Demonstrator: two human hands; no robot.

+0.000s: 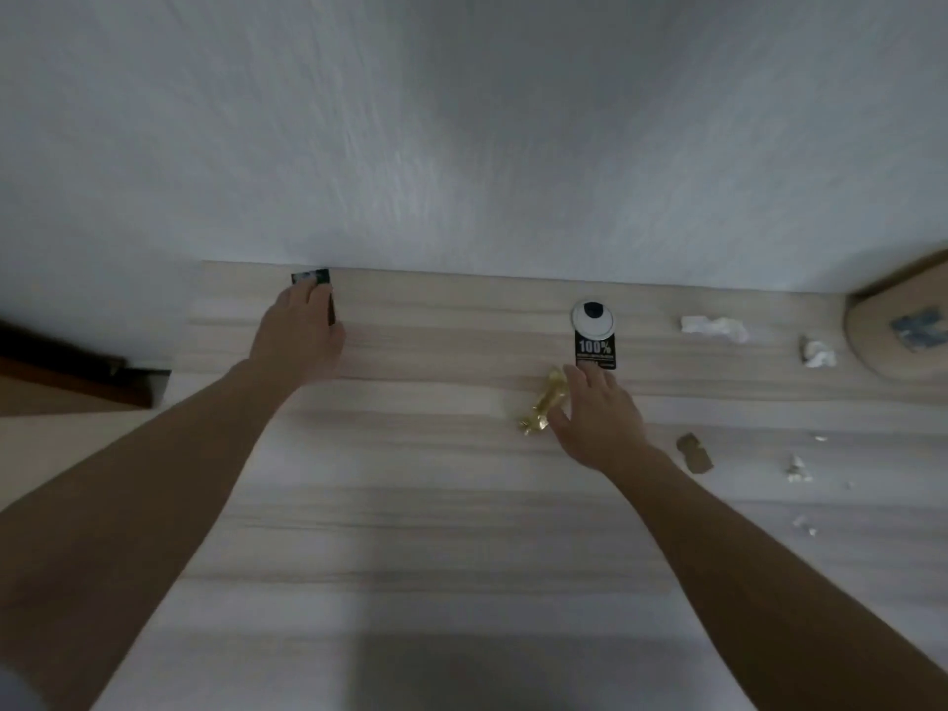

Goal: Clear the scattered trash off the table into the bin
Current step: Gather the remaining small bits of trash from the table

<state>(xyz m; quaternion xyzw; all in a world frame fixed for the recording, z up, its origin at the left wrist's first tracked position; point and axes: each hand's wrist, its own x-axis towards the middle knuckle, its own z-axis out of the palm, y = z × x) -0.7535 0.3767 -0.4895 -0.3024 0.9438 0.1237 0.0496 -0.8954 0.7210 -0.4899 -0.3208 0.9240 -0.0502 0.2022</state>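
Up at the wall edge of the table (pixel 461 505), left hand (pixel 300 333) is stretched way out, fingers laid flat over a small dark wrapper (pixel 314 277) that sits right vs the wall; fingers cover most of it, so can't tell if it's pinched or just pressed down. Prob flat like that bc the wrapper's jammed at the back edge w/ no room behind to get under it, so dragging it back toward the body looks like the easy way. Right hand (pixel 597 418) hangs open over the gold foil (pixel 544 402), thumb one side, fingers arching past it and touching the black tag (pixel 595 341), not closed on anything yet; looks set to scoop the foil, maybe the tag w/ it. More trash off to the right: white tissue (pixel 713 328), another crumpled bit (pixel 818 354), a brown scrap (pixel 693 453), small white crumbs (pixel 797 469) near it, all well apart from each other. Bin isn't in view, can't say which way the carry goes. Big bare stretch of table betw the arms and toward the body, loads of room to pull stuff back. Round tan thing (pixel 892 331) crowds the far right corner, and the left table edge drops off near the left forearm, so sweep inward, not out.
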